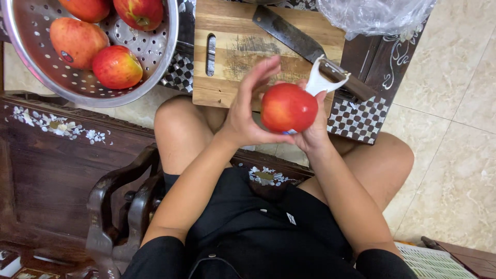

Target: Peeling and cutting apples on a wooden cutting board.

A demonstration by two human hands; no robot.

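A red apple (288,107) sat between both hands, above the person's lap and just in front of the board (232,51). The left hand (247,111) cupped its left side, fingers spread upward. The right hand (315,129) supported it from behind and gripped a white peeler (323,77), blade crosswise above the apple's top (smooth, glossy, unpeeled skin). A cleaver (299,41) lay diagonally on the wooden board; more apples filled a perforated steel colander (165,51).

The colander (170,46) and two of its apples (139,11) are cut off by the top edge, as is the plastic bag (372,15). The red apple (288,107) hides the right hand (315,132)'s palm and most fingers, and the peeler (325,77) covers part of the cleaver (289,33)'s handle.
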